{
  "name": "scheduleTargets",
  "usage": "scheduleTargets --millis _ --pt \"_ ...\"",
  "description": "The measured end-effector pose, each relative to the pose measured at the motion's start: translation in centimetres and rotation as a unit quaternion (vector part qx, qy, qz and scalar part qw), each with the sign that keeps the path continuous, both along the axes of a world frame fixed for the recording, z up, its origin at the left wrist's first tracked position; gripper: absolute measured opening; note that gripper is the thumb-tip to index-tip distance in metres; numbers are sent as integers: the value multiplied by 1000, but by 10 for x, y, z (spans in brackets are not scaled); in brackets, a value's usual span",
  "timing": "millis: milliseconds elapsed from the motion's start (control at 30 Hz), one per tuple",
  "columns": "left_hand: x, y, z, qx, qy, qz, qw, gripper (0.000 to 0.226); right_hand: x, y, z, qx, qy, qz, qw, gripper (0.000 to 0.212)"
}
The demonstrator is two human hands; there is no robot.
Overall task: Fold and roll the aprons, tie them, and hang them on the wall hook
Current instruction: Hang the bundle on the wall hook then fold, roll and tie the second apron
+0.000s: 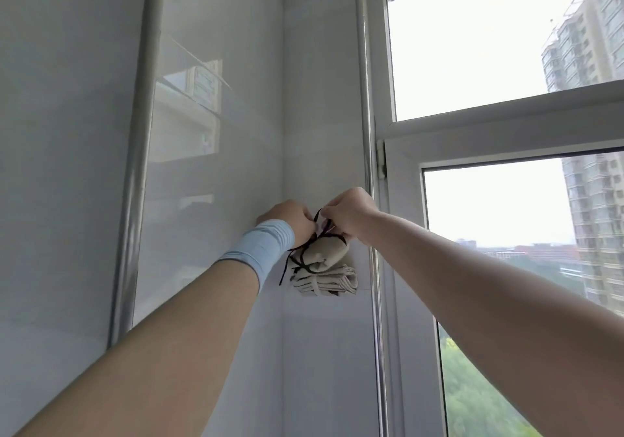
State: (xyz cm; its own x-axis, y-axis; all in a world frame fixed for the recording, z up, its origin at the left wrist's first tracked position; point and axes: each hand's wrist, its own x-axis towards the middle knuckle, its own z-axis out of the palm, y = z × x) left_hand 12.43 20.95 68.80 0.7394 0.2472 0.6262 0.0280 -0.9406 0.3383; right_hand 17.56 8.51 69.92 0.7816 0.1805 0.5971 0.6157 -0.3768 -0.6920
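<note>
A beige rolled apron (326, 251) bound with dark strings hangs high against the white wall, just under my two hands. My left hand (287, 215), with a pale blue wristband below it, pinches the dark string on the left side. My right hand (349, 212) pinches the string loop at the top right. The wall hook is hidden behind my fingers. Directly beneath hangs a second beige apron bundle (326, 281), tied with light straps, against the wall.
Glossy white wall panels (216, 132) meet in a corner behind the bundles. A metal pipe (138, 153) runs vertically at the left. A white-framed window (398, 200) stands close on the right, showing tall buildings and trees outside.
</note>
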Motion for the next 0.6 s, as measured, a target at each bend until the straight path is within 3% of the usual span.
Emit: scheduleTargets --millis 233,600 --pt "14 -7 -12 12 11 19 1000 25 18 2 -16 -34 -89 -66 993 20" --pt "21 -2 -21 -29 10 27 999 29 31 9 -26 -58 -135 -100 984 10"
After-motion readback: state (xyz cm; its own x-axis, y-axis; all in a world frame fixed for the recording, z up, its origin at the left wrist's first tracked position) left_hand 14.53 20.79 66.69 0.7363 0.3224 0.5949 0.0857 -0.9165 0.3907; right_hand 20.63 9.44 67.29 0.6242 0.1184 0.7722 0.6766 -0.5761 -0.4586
